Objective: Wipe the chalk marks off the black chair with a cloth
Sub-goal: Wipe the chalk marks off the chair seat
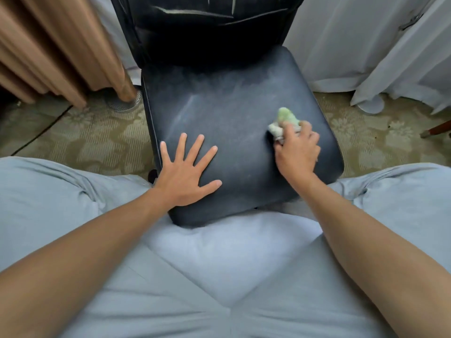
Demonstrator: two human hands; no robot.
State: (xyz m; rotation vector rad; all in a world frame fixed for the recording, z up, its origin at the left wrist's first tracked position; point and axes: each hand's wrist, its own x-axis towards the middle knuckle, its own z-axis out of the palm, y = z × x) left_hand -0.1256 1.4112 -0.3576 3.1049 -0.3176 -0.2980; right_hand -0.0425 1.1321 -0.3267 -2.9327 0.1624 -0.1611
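right hand [296, 152] gripping bunched cloth [284, 121] on chair [231, 113] seat (chalk apparently smeared), left hand [185, 173] flat, fingers spread

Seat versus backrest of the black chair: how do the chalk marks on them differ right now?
The seat shows a pale, smeared haze with one faint streak, while the backrest carries sharp, distinct white lines. The right hand holds the cloth against the seat; nothing touches the backrest. The left hand lies flat on the seat. Both surfaces are dark and still carry chalk.
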